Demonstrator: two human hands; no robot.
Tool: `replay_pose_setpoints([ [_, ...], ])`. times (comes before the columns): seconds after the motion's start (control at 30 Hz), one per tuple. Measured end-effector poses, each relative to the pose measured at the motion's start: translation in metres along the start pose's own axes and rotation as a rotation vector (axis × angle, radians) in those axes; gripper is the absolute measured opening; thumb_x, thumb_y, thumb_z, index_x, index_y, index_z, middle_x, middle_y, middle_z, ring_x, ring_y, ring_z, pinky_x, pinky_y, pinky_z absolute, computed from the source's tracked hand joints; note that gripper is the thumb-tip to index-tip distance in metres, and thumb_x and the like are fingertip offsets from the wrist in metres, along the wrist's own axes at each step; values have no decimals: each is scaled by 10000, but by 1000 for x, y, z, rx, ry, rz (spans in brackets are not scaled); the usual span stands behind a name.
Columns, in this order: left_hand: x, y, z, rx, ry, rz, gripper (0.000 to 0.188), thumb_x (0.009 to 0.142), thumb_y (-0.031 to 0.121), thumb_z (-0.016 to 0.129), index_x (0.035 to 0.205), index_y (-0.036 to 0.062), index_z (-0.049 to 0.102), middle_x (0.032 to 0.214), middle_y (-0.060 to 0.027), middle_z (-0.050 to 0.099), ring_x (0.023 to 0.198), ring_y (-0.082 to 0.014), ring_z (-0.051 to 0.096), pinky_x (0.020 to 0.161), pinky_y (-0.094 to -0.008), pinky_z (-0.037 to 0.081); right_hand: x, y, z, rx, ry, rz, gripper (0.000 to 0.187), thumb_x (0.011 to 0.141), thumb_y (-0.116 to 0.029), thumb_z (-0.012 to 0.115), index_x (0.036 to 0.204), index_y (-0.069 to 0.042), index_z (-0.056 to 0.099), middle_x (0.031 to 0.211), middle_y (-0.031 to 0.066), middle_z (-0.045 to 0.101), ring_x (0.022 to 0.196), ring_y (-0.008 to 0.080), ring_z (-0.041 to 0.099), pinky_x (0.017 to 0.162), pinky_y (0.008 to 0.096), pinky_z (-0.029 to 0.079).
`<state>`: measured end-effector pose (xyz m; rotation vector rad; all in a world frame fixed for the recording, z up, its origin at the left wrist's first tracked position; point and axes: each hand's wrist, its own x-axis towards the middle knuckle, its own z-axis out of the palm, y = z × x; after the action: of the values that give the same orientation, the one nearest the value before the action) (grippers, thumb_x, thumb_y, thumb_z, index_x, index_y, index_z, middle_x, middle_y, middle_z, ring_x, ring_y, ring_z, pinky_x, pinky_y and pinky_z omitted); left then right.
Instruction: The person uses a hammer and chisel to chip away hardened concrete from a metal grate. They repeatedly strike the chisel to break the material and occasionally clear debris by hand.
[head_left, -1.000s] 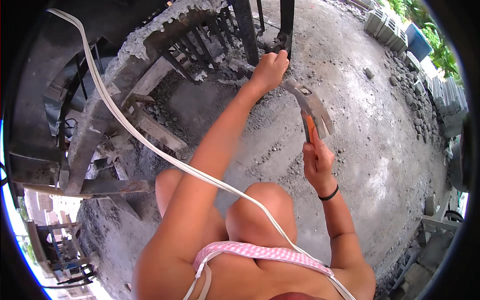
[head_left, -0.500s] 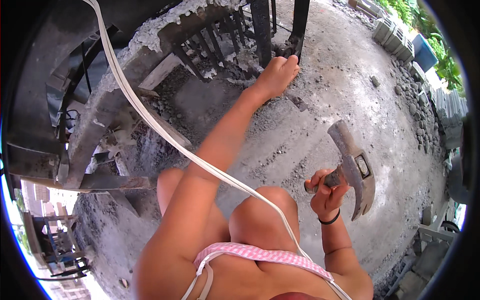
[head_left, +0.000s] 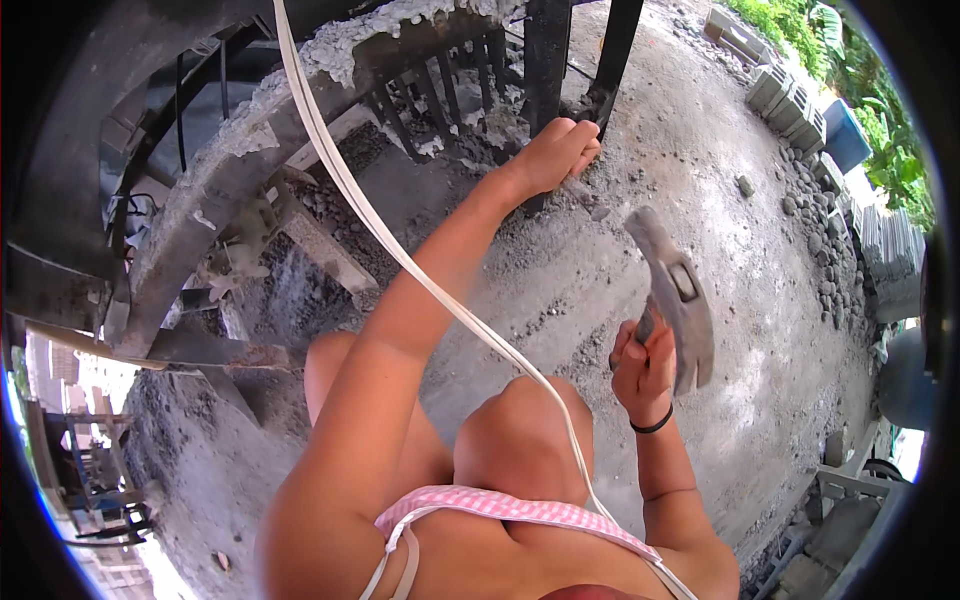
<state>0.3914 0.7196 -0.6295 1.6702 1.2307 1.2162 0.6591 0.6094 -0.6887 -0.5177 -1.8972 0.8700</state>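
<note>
My right hand [head_left: 645,370] is wrapped round the handle of a claw hammer [head_left: 672,285], raised above the ground at the right. The worn grey head stands up, its striking end pointing far left and its claw curving back toward me. Stretched forward, my left hand [head_left: 556,157] is closed low beside the foot of a black metal post [head_left: 547,70]. Whatever its fingers hold is hidden by the hand. A row of black metal bars [head_left: 450,85] stands just left of that post, crusted with grey cement at the base.
A white cord [head_left: 385,235] hangs across the view. Cement-crusted metal framing [head_left: 210,205] fills the left, with a wooden piece [head_left: 320,245] beside it. Hollow blocks [head_left: 785,100], a blue container [head_left: 847,135] and stones [head_left: 822,235] line the right. Gritty concrete ground [head_left: 560,290] lies between.
The hammer and my right hand have shifted left and slightly farther away, and the hammer head has turned. My left hand stays beside the post. The whole view has shifted slightly.
</note>
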Motion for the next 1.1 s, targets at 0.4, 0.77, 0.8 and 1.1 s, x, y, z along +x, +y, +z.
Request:
replay_pose_setpoints([
  [0.4,11,6,-18,-6,66,-48,533,916,377,258,463,97,269,441,25,238,432,-96,209,441,-298,215,17,20,-2,-338,-128,-97,289,961,-97,425,1208,29,505,650,72,486,466,110,381,439,240,382],
  [0.77,6,-26,2,124,141,-36,553,940,360,290,492,38,313,449,-25,306,438,-144,279,489,-356,285,10,-42,-9,23,-7,-57,248,1010,-296,366,1042,-50,361,754,83,525,591,132,471,514,276,420],
  [0.8,5,-26,2,128,144,-27,552,941,359,291,495,35,311,453,-26,304,440,-144,276,491,-359,282,7,-42,-7,33,-4,-22,254,1009,-293,371,1093,-55,337,754,83,521,593,133,473,518,280,430],
  [1.1,10,-27,-13,42,128,22,565,914,383,356,529,-29,379,457,-93,313,435,-198,301,529,-412,357,3,-53,-4,150,60,-38,370,965,-392,431,1056,-58,299,746,96,511,594,161,488,539,315,471],
])
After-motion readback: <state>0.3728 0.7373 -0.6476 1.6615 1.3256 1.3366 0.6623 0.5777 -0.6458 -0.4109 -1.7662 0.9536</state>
